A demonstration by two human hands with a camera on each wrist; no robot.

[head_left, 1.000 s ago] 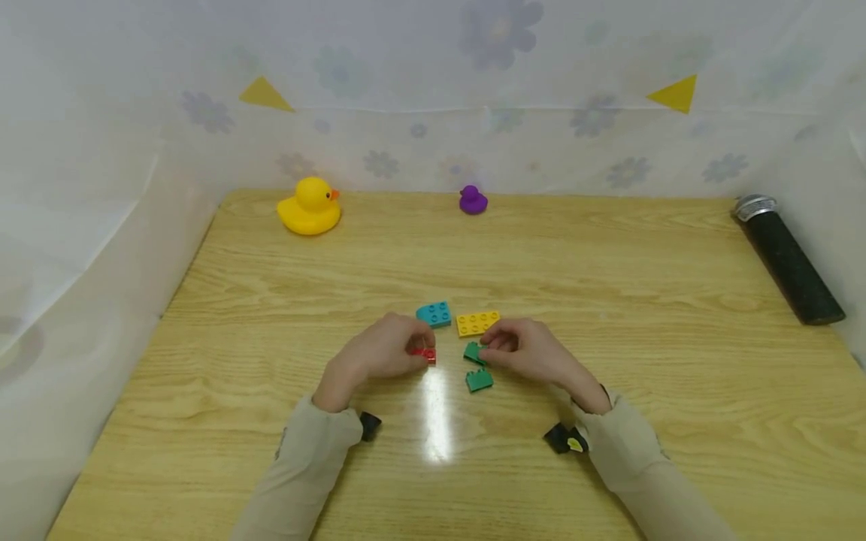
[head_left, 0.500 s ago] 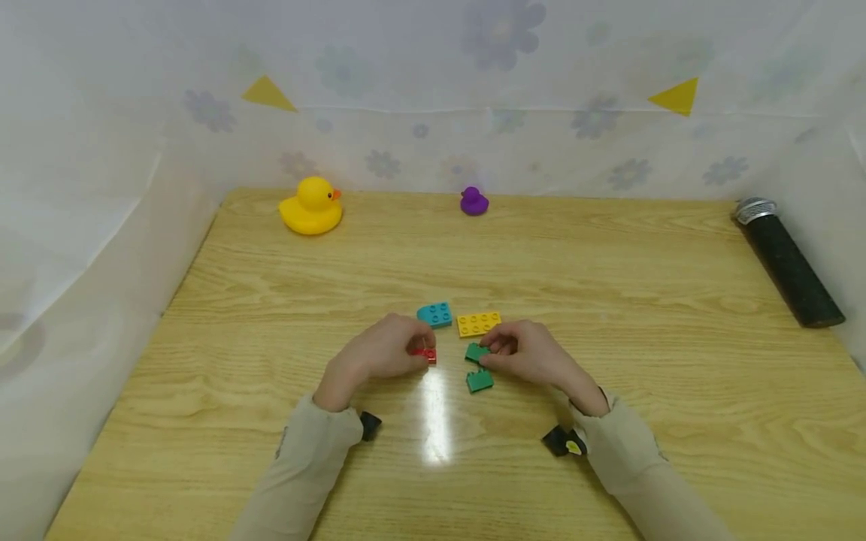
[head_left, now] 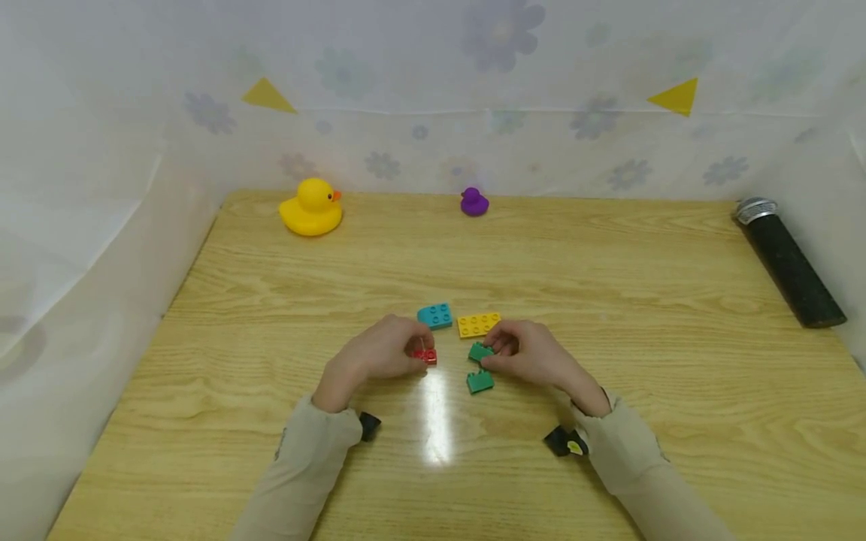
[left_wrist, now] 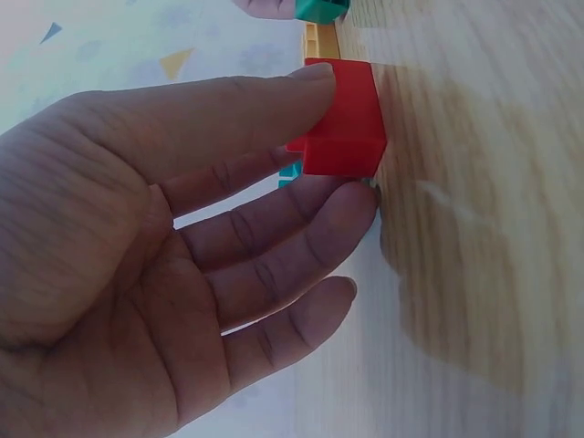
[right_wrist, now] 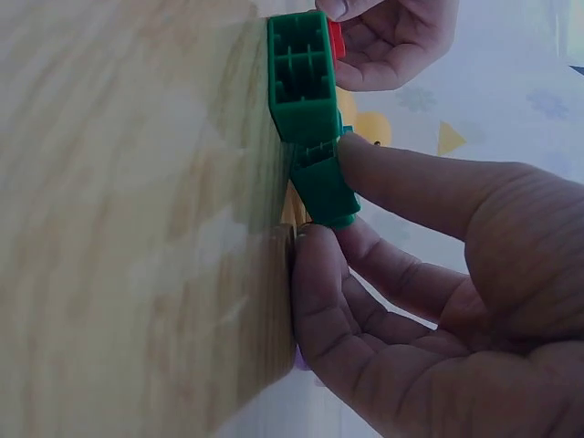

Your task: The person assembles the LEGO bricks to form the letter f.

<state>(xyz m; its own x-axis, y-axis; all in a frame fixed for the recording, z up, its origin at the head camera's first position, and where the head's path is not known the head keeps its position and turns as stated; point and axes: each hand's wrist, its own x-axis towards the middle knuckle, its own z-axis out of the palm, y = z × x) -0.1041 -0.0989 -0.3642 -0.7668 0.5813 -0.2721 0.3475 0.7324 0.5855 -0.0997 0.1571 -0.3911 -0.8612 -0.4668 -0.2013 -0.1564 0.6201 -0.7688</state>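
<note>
My left hand (head_left: 386, 347) pinches a red brick (head_left: 430, 356) low over the table; in the left wrist view the thumb lies on the red brick (left_wrist: 349, 119), other fingers behind it. Between thumb and fingers, my right hand (head_left: 531, 352) holds a green brick (head_left: 479, 352), which appears tilted in the right wrist view (right_wrist: 324, 187). Just in front of that one lies a second green brick (head_left: 480, 382), with its hollow underside facing the right wrist camera. Behind the hands are a blue brick (head_left: 435, 316) with one rounded end and a yellow brick (head_left: 477, 324), partly covered by my right fingers.
A yellow duck (head_left: 311, 209) stands at the back left of the wooden table (head_left: 582, 263), and a small purple duck (head_left: 474, 202) at the back middle. A black microphone (head_left: 788, 263) lies along the right edge. White patterned cloth hangs behind and at both sides.
The green brick in my right hand has shifted slightly to the right and turned a little. My left hand and the red brick have hardly moved.
</note>
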